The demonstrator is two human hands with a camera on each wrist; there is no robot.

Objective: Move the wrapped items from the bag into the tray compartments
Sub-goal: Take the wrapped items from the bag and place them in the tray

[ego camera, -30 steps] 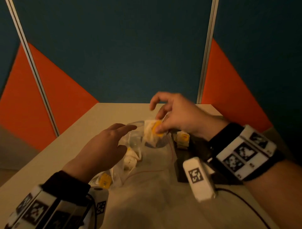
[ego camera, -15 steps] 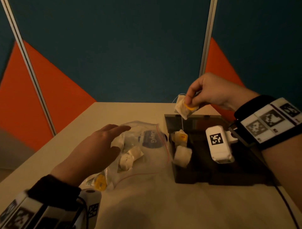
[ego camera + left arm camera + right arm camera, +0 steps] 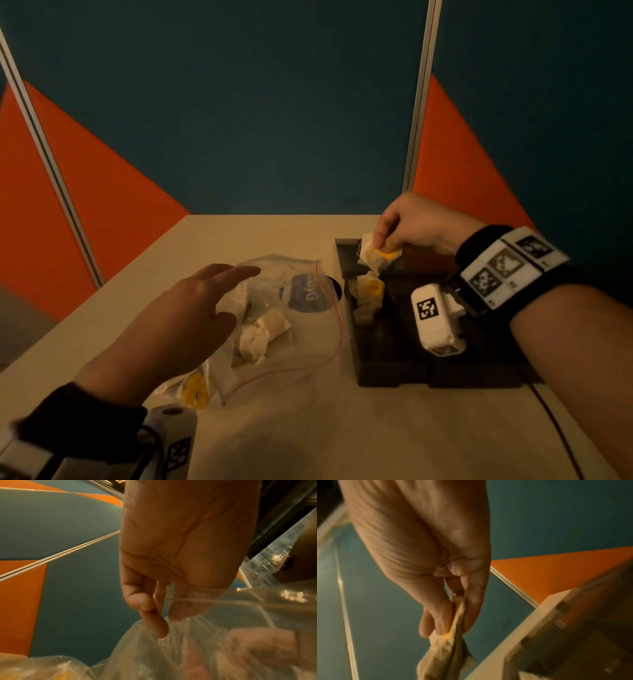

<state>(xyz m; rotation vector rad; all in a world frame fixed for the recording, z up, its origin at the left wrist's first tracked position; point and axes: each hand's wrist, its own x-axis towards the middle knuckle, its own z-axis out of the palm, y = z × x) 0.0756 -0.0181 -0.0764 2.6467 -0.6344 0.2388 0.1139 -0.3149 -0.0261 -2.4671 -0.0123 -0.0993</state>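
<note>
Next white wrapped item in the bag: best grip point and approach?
Judging by pose: pinch the raised crumpled end of the white wrapped item, entering through the bag mouth on the tray side, since the left hand rests over the opposite side.

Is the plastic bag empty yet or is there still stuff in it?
Not empty. Wrapped items still show through the clear bag beside the left hand.

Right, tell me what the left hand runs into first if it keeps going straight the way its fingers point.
Probably the clear bag: the left hand lies open over its near side, fingers aimed across its top toward the far table. Depth is unclear, so it might skim just above the plastic.
</note>
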